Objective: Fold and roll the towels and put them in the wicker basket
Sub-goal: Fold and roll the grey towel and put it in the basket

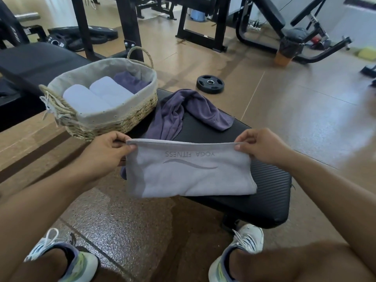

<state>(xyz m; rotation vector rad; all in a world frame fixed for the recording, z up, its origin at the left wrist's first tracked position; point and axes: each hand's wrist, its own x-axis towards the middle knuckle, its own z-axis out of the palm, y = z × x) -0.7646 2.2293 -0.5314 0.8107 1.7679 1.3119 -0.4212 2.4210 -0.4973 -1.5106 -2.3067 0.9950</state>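
Note:
A folded light grey towel (189, 174) printed "YOGA FITNESS" hangs stretched between my hands over the near end of a black padded bench (268, 192). My left hand (105, 151) pinches its upper left corner and my right hand (262, 147) pinches its upper right corner. Behind it a crumpled dark purple towel (179, 110) lies loose on the bench. The wicker basket (114, 121) with a grey cloth liner stands at the bench's left side. Inside it lie two rolled light towels (97, 96) and a purple towel (130, 81).
A black weight plate (210, 84) lies on the brown floor beyond the bench. Black gym machine frames (203, 37) and more plates (85, 36) stand at the back. My two feet in light sneakers (238, 253) rest on the floor near the bench end.

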